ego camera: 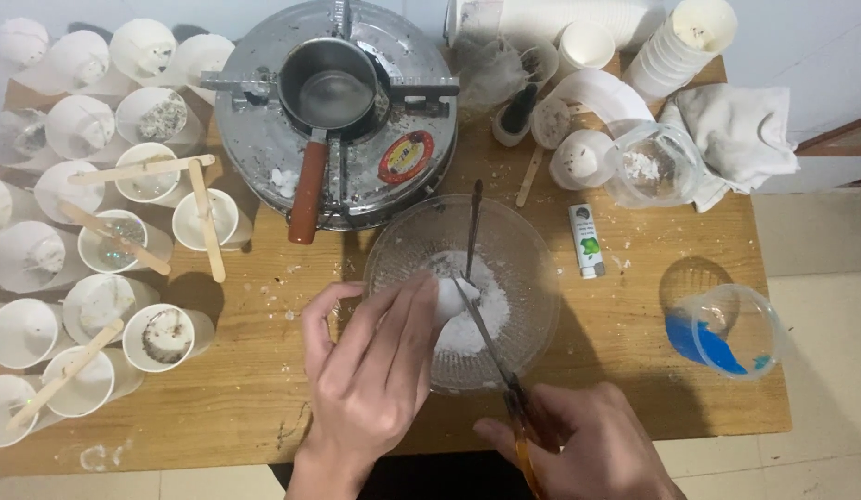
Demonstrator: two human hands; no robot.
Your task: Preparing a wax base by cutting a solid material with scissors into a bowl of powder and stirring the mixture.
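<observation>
The white lump (pixel 446 298) sits over the middle of the glass bowl (pixel 532 278), above a heap of white shavings (pixel 477 324) that covers part of the bowl floor. The left hand (pixel 370 370) pinches the lump between thumb and fingertips, holding it just above the heap. The right hand (pixel 588 449) is clenched around the orange handles of the scissors (pixel 481 329), whose blades run up to the lump and touch it. A dark stick (pixel 473 227) leans inside the bowl from its far rim. Judged from the heap, part of the lump is already cut into flakes; the piece in the fingers is not yet reduced. The bowl stands on the wooden bench (pixel 634 370), near its front edge. Behind it a round metal stove (pixel 263 148) carries a small saucepan (pixel 328 93) with a brown handle; whether the pan holds liquid cannot be told. To the left, many white paper cups (pixel 157 335) stand close together, several bridged by wooden sticks (pixel 206 220). To the right lie a small white tube (pixel 588 241), a glass jar (pixel 653 162), a grey cloth (pixel 736 130) and a clear cup with a blue residue (pixel 727 333).
</observation>
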